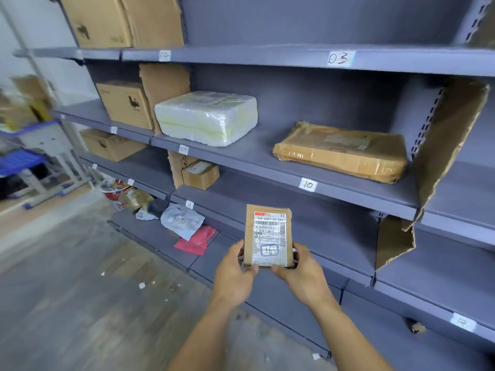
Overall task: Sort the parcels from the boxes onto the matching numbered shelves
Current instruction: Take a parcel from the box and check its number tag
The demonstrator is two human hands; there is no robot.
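A small brown parcel (267, 234) with a white shipping label and a handwritten "16" in a blue box stands upright in front of the grey shelving. My left hand (235, 274) grips its lower left edge and my right hand (300, 271) grips its lower right edge. The shelf tag "16" (189, 204) sits on the shelf edge up and to the left of the parcel. The shelf (241, 199) behind that tag holds a small cardboard box (200, 174) at its left end. Tags "09" (183, 149), "10" (308, 184) and "03" (338, 58) mark higher shelves.
Shelf 09 carries a white wrapped bundle (207, 117), shelf 10 a flat taped brown parcel (342, 152). Torn cardboard dividers (444, 145) separate the bays. Grey and pink mailer bags (187, 226) lie on the bottom shelf at left. A blue-and-white cart (32, 162) stands at far left.
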